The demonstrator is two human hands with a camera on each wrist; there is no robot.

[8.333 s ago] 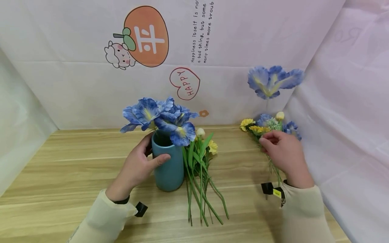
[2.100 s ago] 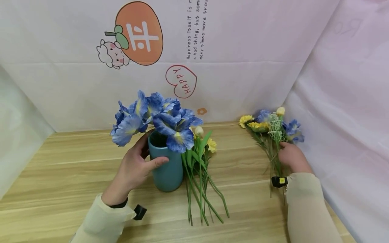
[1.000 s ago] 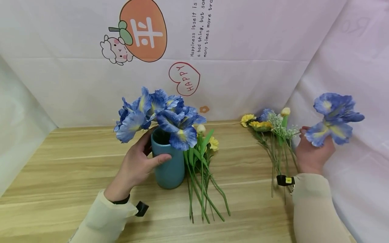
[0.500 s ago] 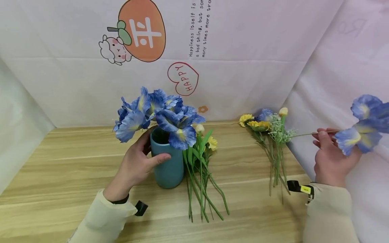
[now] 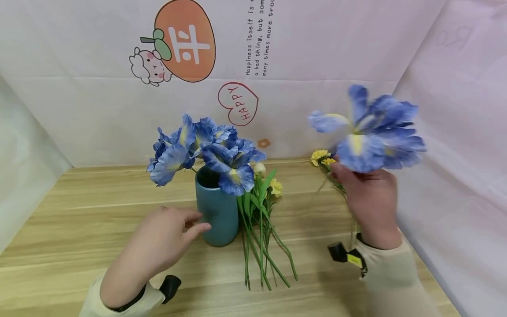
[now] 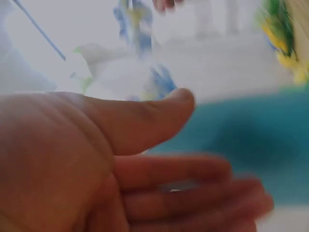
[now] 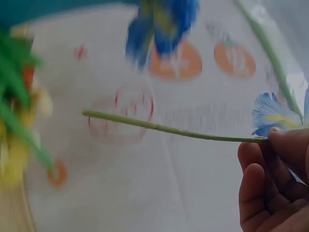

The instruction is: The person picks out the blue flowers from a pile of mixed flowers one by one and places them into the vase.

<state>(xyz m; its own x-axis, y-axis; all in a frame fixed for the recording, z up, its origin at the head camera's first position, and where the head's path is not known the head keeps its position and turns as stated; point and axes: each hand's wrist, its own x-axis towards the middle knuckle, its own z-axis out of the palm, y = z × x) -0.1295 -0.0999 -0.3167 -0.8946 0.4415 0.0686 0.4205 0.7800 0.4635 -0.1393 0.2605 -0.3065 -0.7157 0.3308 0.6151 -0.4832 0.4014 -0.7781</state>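
A blue-green vase (image 5: 218, 215) stands upright on the table with several blue irises (image 5: 234, 169) in it. My left hand (image 5: 158, 240) is at its lower left side, fingers fairly straight and gripping nothing; the left wrist view shows the thumb and fingers apart, the vase (image 6: 260, 140) just beyond them. Whether the fingertips touch it, I cannot tell. At the right, my right hand (image 5: 372, 209) pinches the thin stem of another blue iris (image 5: 364, 147) just below the bloom. In the right wrist view that green stem (image 7: 169, 129) points away from the thumb and fingers, its end free.
Several stems with white and yellow flowers (image 5: 277, 187) lie right of the vase. Behind my right hand lies another pile with yellow flowers (image 5: 319, 157), mostly hidden. White cloth (image 5: 301, 119) with printed drawings hangs behind the table.
My right hand drew an iris out of the right pile, carried it far right, then swung it back left and up. My left hand has let go of the vase and moved lower.
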